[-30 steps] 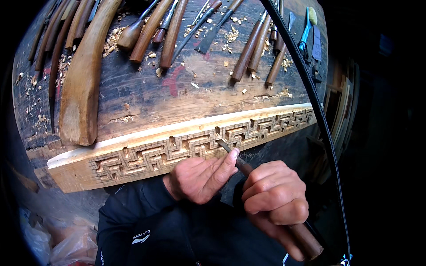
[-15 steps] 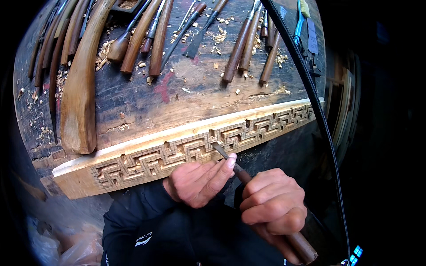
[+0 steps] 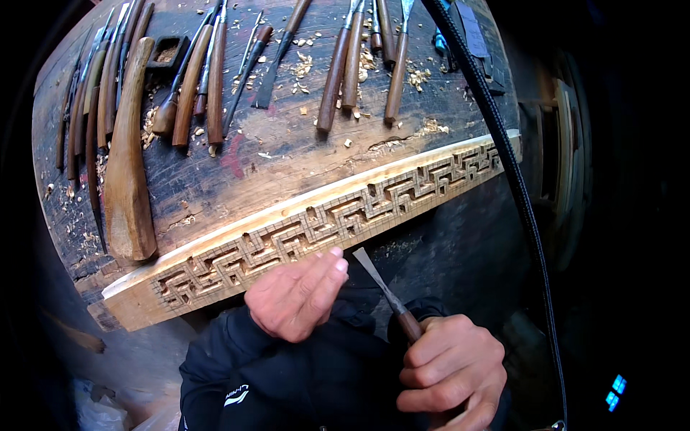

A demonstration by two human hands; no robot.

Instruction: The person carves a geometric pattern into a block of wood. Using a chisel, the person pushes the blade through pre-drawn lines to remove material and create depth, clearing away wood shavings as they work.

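Observation:
A long pale wooden board (image 3: 144,296) lies slanted along the near edge of the bench, its near face carved with a recessed interlocking fretwork over pencilled grid lines. My left hand (image 3: 296,293) is at the board's lower front edge, fingers stretched out and holding nothing. Closed around a brown wooden handle, my right hand (image 3: 454,370) holds a chisel (image 3: 379,279). The flat, flared blade points up and left, clear of the board and a little right of my left fingertips. The handle's rear end is hidden by my hand.
A thick wooden mallet (image 3: 129,194) rests left, its broad end near the board. Several carving tools (image 3: 194,93) lie across the back of the worn bench (image 3: 287,169) among chips. A small dark box (image 3: 167,52) holds shavings. A black braided cable (image 3: 496,136) crosses the right side.
The chisel has come off the carving and away from my left fingers, drawn down and right by my right hand. My left hand has let go of its blade. The whole view has shifted.

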